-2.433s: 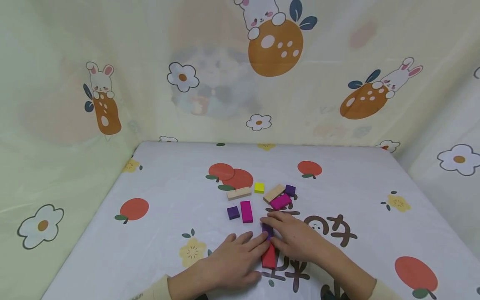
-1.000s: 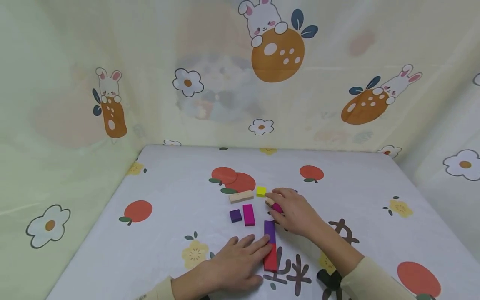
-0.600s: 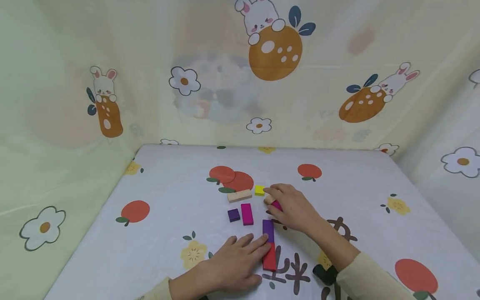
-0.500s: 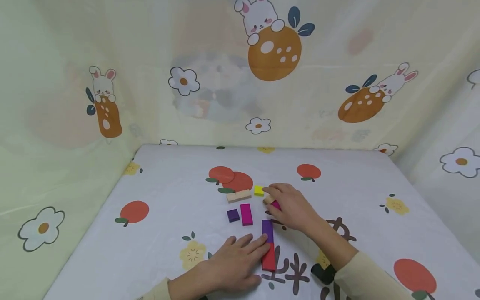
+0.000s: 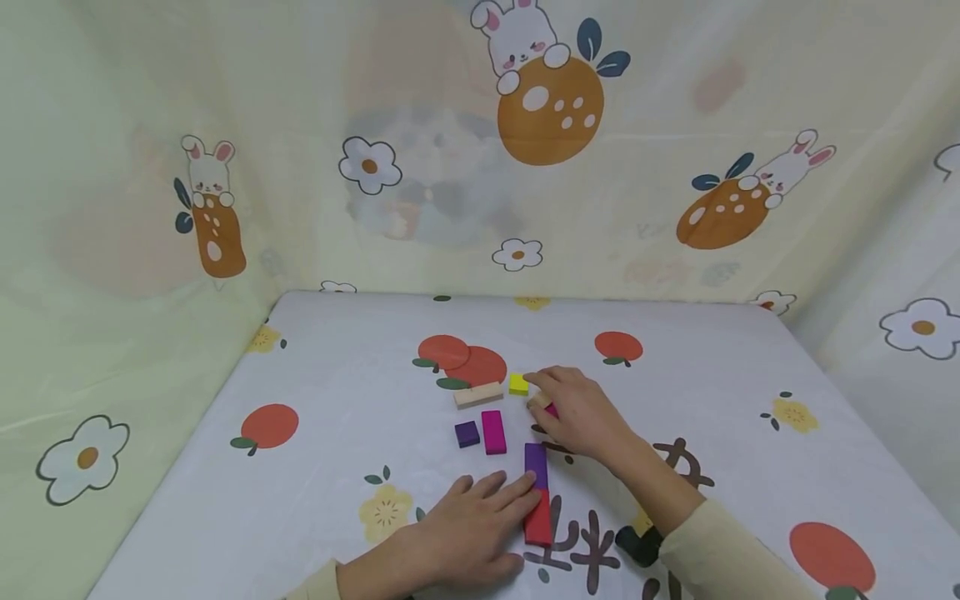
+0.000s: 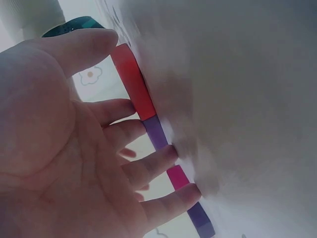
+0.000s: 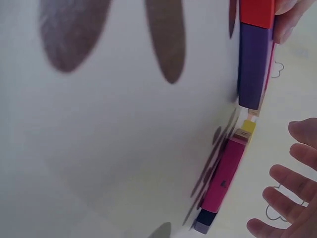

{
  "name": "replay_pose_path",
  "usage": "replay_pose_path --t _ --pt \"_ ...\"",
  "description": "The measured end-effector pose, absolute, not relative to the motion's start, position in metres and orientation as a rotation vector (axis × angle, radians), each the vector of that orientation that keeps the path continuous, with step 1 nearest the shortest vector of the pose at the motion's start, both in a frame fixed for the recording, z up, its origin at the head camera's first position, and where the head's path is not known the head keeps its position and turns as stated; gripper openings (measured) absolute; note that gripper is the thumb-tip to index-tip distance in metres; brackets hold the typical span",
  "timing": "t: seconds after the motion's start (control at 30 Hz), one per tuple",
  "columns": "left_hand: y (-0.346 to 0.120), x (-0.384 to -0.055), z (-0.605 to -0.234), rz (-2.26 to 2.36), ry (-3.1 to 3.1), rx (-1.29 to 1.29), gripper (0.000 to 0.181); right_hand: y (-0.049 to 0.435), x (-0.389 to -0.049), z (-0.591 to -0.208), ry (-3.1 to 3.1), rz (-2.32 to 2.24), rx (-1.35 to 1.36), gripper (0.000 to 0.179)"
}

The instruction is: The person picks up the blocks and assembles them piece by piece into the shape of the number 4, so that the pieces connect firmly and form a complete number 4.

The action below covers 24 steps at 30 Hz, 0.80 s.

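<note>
A red block (image 5: pixel 537 529) and a purple block (image 5: pixel 536 458) lie end to end in a line on the cloth. My left hand (image 5: pixel 471 533) lies beside them with fingers extended, the fingertips at their left side. Farther back, my right hand (image 5: pixel 581 408) hovers over a plain wooden block (image 5: pixel 538 403) and a magenta block (image 7: pixel 225 173), partly hiding both. The right wrist view shows its fingers spread apart and off the blocks. A dark purple block (image 7: pixel 204 220) stands at the magenta one's end, hidden by the hand in the head view.
Left of the right hand lie a yellow block (image 5: pixel 518 384), another wooden block (image 5: pixel 478 397), a second magenta block (image 5: pixel 493 433) and a dark purple cube (image 5: pixel 467 433). A printed cloth (image 5: pixel 337 367) covers the table, and patterned curtains (image 5: pixel 420 250) hang around it.
My right hand has left the purple block and moved back over the wooden and magenta blocks, where it has stayed with little motion. My left hand remains beside the red and purple blocks.
</note>
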<state>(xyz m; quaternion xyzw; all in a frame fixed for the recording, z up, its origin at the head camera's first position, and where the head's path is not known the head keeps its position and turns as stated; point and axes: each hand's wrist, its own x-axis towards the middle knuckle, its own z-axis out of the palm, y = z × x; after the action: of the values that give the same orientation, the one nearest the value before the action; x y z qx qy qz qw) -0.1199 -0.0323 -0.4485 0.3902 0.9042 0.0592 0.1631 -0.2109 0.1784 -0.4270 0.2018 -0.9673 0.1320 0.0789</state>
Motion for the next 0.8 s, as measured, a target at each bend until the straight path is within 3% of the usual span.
replay_pose_path --t 0.8 --pt "-0.0341 -0.1187 -0.4496 0.171 2.597 1.13 0.076 0.1718 -0.2196 -0.4362 -2.926 0.411 0.588 0.046"
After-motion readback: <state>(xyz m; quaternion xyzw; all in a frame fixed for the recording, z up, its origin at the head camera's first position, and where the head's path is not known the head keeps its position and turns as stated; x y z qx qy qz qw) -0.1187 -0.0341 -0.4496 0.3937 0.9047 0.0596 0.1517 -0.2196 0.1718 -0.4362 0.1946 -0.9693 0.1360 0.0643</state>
